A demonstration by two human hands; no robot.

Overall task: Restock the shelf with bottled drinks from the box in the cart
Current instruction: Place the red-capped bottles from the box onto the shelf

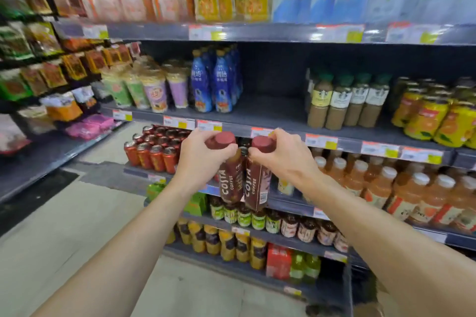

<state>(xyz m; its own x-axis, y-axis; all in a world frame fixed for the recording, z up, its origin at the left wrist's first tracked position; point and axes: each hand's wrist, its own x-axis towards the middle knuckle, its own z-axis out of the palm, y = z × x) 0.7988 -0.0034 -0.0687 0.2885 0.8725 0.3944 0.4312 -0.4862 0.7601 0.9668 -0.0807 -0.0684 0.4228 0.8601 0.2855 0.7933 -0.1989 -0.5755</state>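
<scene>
In front of the grey metal shelf (pixel 270 113), at its bare middle stretch, you are holding both arms stretched forward and raised. Your left hand (pixel 199 156) is curling its fingers round the neck of one brown plastic Costa Coffee bottle with a maroon cap (pixel 230 177), and your right hand (pixel 282 156) is gripping the neck of a second brown Costa Coffee bottle (pixel 257 183) the same way. The two bottles are hanging side by side, touching, just below the shelf's front edge. On that shelf, four green-capped milk tea bottles (pixel 345 103) are showing in the front row towards its right end.
</scene>
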